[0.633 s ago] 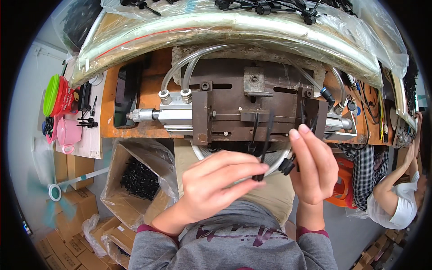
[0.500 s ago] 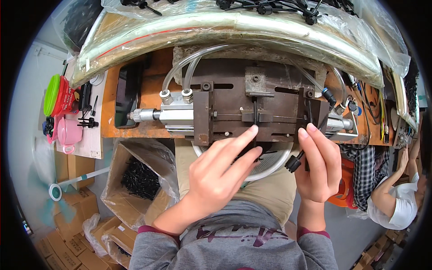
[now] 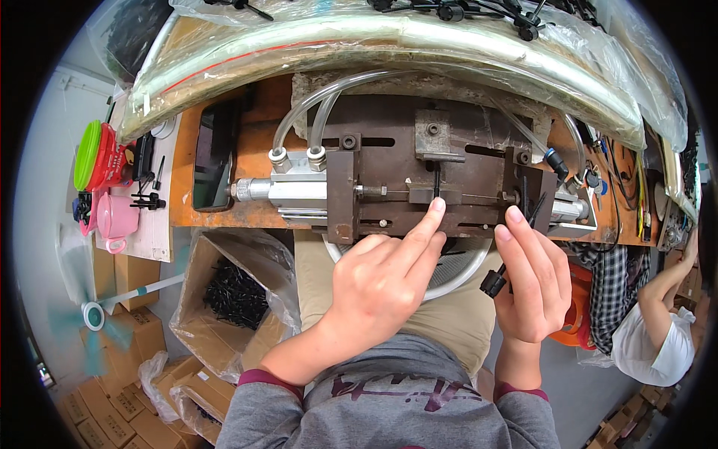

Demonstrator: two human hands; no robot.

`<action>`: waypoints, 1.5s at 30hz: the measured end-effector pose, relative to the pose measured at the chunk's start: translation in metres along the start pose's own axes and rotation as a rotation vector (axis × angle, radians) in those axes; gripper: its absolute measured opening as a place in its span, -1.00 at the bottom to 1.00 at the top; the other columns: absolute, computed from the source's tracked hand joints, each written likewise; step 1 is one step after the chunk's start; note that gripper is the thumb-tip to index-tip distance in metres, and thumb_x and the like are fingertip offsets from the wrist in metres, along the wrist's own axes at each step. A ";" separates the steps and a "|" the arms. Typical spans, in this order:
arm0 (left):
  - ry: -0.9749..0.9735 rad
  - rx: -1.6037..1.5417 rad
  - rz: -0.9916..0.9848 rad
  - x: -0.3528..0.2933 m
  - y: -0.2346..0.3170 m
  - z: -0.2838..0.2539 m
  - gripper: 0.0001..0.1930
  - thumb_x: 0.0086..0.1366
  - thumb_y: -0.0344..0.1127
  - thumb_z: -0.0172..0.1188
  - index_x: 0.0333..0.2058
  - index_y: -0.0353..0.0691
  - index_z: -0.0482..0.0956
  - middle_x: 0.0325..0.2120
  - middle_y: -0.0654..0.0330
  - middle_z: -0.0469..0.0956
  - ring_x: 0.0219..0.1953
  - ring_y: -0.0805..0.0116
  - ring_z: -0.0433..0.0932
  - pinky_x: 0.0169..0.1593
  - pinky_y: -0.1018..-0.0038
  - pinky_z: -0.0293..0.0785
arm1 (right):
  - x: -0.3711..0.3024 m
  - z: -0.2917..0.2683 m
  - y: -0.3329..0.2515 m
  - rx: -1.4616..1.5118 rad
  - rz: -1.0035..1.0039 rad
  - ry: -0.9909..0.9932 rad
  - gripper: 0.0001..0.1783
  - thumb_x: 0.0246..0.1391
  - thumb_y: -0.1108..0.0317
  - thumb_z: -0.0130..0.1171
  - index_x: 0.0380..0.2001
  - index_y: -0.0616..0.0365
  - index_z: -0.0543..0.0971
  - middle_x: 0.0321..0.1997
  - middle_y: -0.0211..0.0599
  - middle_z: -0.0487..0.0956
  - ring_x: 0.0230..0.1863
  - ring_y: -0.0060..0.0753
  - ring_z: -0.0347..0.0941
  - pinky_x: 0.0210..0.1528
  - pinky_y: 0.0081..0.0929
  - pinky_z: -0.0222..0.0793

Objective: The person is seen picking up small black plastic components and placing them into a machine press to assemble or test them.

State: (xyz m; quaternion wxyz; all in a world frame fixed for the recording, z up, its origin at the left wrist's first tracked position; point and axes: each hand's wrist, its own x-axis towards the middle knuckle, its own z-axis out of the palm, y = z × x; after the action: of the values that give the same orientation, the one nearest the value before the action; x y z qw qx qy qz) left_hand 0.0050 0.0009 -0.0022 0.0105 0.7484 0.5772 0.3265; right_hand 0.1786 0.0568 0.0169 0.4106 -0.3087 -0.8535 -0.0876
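A thin black plastic strip (image 3: 437,179) stands in the slot of the rusty brown steel press fixture (image 3: 449,161), its long axis running away from the person, and the left hand (image 3: 381,280) presses its lower end with an outstretched forefinger. The right hand (image 3: 532,280) is closed around more black plastic strips with block heads (image 3: 494,282), pointing up toward the fixture's right end. A silver air cylinder (image 3: 288,188) lies crosswise to the left.

Left hand (image 3: 378,280) index extended — right hand (image 3: 532,280) pinching.

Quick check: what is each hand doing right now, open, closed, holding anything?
Left hand: open, holds nothing, index fingertip on the black part in the metal jig.
Right hand: closed on a black cable piece.
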 end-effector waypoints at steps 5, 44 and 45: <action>0.076 -0.447 -0.077 0.006 0.012 -0.016 -0.63 -0.09 -0.45 0.47 -0.22 -0.30 0.66 -0.14 0.07 0.65 -0.36 0.29 0.67 -0.33 0.52 0.59 | -0.001 0.000 -0.003 -0.012 -0.048 -0.061 -0.69 -0.22 0.52 0.30 -0.28 0.29 0.68 -0.16 -0.09 0.67 -0.34 -0.37 0.55 -0.36 -0.57 0.47; -0.354 -0.266 0.060 -0.017 -0.006 -0.032 -0.73 -0.05 -0.35 0.40 -0.32 -0.24 0.64 -0.14 0.18 0.64 -0.51 0.35 0.58 -0.43 0.49 0.48 | -0.011 0.003 -0.016 0.314 0.198 -0.325 -0.71 -0.26 0.55 0.30 -0.33 0.35 0.59 0.03 0.04 0.57 -0.18 -0.15 0.61 -0.22 -0.40 0.57; -0.400 -0.294 0.054 -0.023 -0.006 -0.030 -0.74 -0.05 -0.34 0.39 -0.32 -0.24 0.64 -0.18 0.19 0.64 -0.49 0.33 0.59 -0.41 0.46 0.50 | -0.010 0.005 -0.017 0.296 0.162 -0.375 -0.71 -0.25 0.53 0.27 -0.33 0.35 0.58 0.03 0.04 0.57 -0.20 -0.17 0.62 -0.22 -0.42 0.57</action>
State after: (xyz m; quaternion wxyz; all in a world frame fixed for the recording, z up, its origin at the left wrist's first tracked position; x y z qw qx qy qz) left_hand -0.0183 -0.0277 0.0086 0.2246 0.8039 0.4894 0.2526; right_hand 0.1700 0.0410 0.0080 0.2915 -0.3234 -0.8908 0.1300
